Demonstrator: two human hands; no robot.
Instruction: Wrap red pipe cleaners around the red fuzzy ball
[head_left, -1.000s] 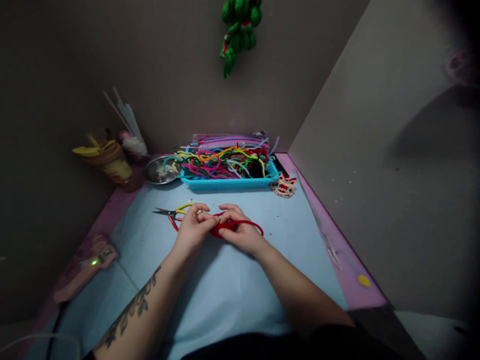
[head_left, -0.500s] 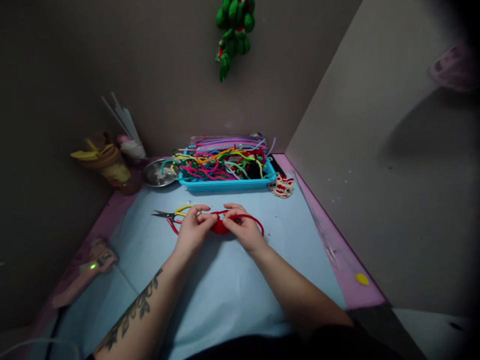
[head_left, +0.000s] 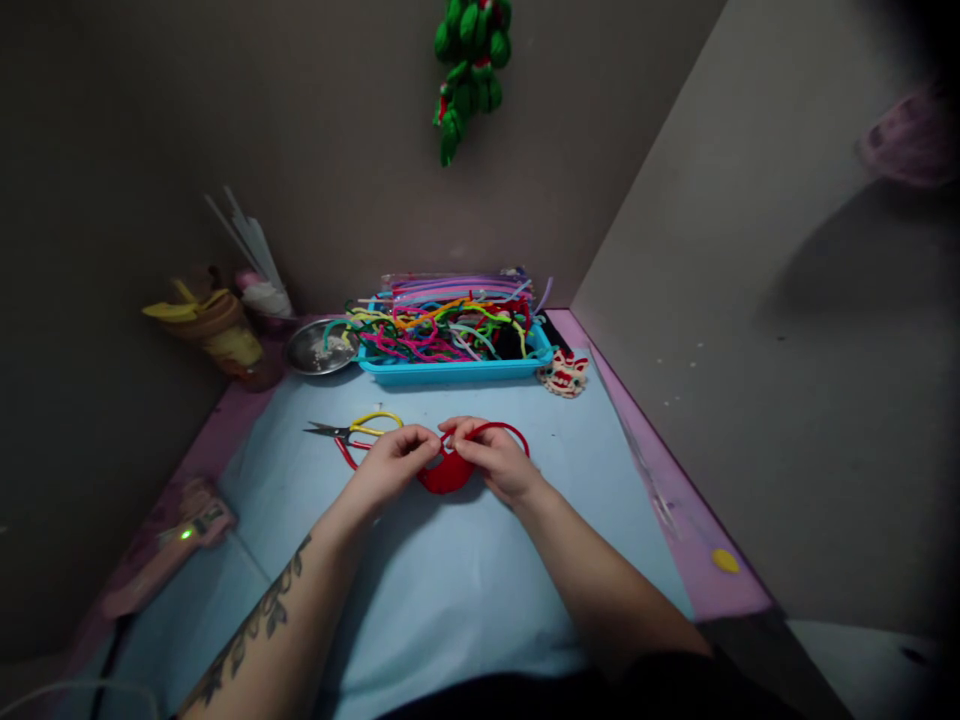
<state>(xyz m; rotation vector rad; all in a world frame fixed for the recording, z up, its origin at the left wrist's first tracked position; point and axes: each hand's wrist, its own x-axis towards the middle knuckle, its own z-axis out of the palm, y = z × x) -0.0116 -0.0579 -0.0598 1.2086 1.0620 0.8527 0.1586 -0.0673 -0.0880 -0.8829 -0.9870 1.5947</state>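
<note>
A red fuzzy piece (head_left: 447, 475), seemingly shaped from pipe cleaner, is held between my two hands above the blue mat. My left hand (head_left: 401, 455) pinches its upper left edge with thumb and fingertips. On its upper right, my right hand (head_left: 499, 462) is closed around the piece, and a red pipe cleaner (head_left: 517, 430) loops out over that hand. Scissors (head_left: 341, 433) with yellow and red handles lie spread just left of my left hand. The fingertips partly hide the red piece's upper edge.
Behind my hands stands a blue tray (head_left: 457, 374) of tangled coloured pipe cleaners, with a metal bowl (head_left: 319, 350) to its left and a lion-face piece (head_left: 564, 374) to its right. A pink glue gun (head_left: 195, 525) lies at left, tweezers (head_left: 652, 485) at right. Walls enclose the table.
The red piece has dropped slightly and tipped so more of its face shows. My left hand has moved a little right and down, its fingers more closed; my right hand stays close by.
</note>
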